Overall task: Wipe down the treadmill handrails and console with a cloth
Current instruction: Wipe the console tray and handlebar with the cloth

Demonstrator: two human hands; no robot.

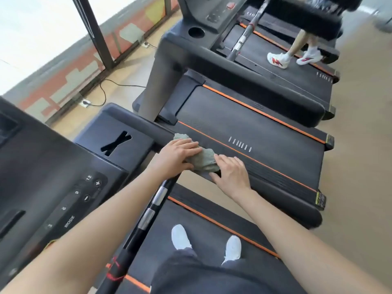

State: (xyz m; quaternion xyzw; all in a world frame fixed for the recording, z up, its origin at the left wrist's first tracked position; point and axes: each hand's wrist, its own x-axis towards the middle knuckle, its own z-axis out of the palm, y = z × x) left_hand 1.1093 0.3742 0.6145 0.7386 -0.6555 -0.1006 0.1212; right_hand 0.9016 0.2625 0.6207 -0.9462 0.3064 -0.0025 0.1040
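A crumpled grey-green cloth [204,160] lies on the dark padded right handrail [286,203] of the treadmill I stand on. My left hand [176,156] presses flat on the cloth's left part, fingers laid straight over it. My right hand [231,175] rests on the rail just right of the cloth, fingertips touching its edge and thumb spread toward me. The console [53,170] with its numbered buttons fills the left. A black front bar [153,205] with silver grip sensors runs below my left wrist.
A second treadmill [244,124] with orange-striped belt sits just beyond the handrail. On a third treadmill, a person's legs in white shoes [280,60] are visible. Power cables [104,92] trail across the wooden floor by the window frame. My white shoes [181,237] stand on the belt.
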